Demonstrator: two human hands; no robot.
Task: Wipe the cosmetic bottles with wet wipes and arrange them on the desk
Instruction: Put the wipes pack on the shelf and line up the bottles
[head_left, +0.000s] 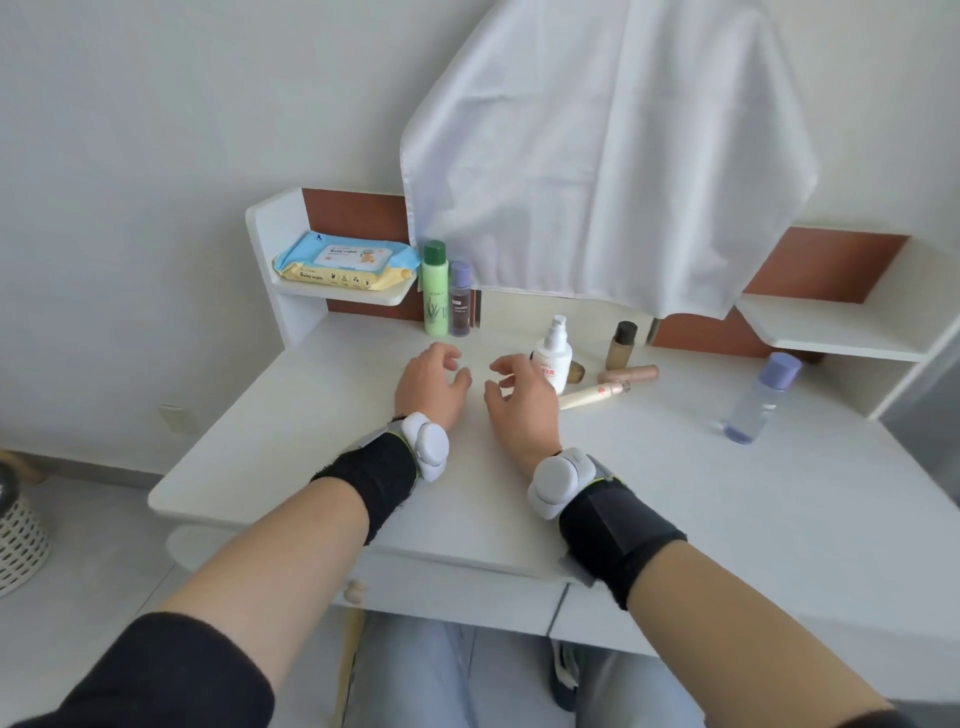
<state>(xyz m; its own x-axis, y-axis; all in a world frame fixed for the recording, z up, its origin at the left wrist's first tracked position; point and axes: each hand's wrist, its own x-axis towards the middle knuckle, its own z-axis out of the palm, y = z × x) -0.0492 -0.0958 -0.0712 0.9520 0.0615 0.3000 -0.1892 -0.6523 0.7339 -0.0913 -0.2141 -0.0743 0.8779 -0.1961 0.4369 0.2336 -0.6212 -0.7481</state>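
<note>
Both hands hover over the middle of the table, palms down, fingers loosely spread w/ nothing in them: left hand nearer the back-left bottles, right hand just beside the white spray bottle. No wipe is out yet, so the step in hand looks like fetching one. The wipes pack sits on the small left shelf, lid apparently closed, well apart from either hand. Best approach, imo: left hand goes up to the pack, pins it down, right hand lifts the flap & pulls a single sheet so the pack doesn't slide off the shelf edge. Then work bottle by bottle. Green bottle & small purple-capped bottle stand upright, touching or nearly so, at the back, under the hem of the white cloth. To the right: foundation bottle upright, a pink tube & a cream tube lying down, clear bottle w/ lilac cap standing alone further right. Spray bottle is tall & narrow, so it probably tips easily; grip its body, not the nozzle, while wiping. Lying tubes may roll, so hold them firmly.
</note>
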